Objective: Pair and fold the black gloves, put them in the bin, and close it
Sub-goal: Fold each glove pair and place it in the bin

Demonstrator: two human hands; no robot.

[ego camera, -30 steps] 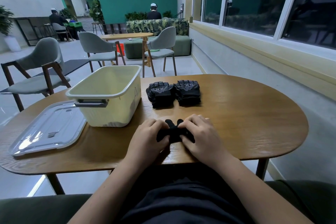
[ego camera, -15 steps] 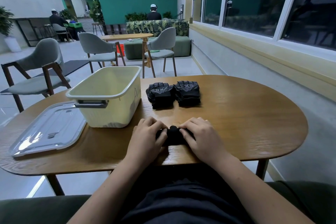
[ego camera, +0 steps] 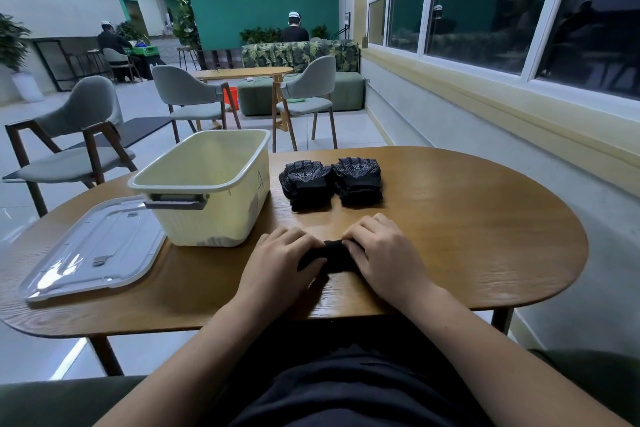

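1. Gloves (ego camera: pixel 332 255): a black bundle on the worktop (ego camera: pixel 467 236), near its front edge, between the two hands.
2. Left hand (ego camera: pixel 277 263): fingers curled onto the bundle's left end, holding it. Right hand (ego camera: pixel 384 253): fingers curled over the right end, gripping likewise. What lies under the palms is hidden.
3. Handling, as judged: soft, light fabric, not fragile. The dotted palms on the finished piles suggest grip rather than slip. A fold will likely spring open, so pinch across the folded middle, not the loose ends.
4. Left pile (ego camera: pixel 306 184) and right pile (ego camera: pixel 358 180): folded gloves, touching side by side, beyond the hands.
5. Bin (ego camera: pixel 214 215): open, just beside the left pile. Its rim stands above the piles, so a load must rise over it.
6. Lid (ego camera: pixel 93 250): flat, left of the bin.
7. Room: bare worktop to the right. The front edge is close to the wrists, so a released bundle could roll off.
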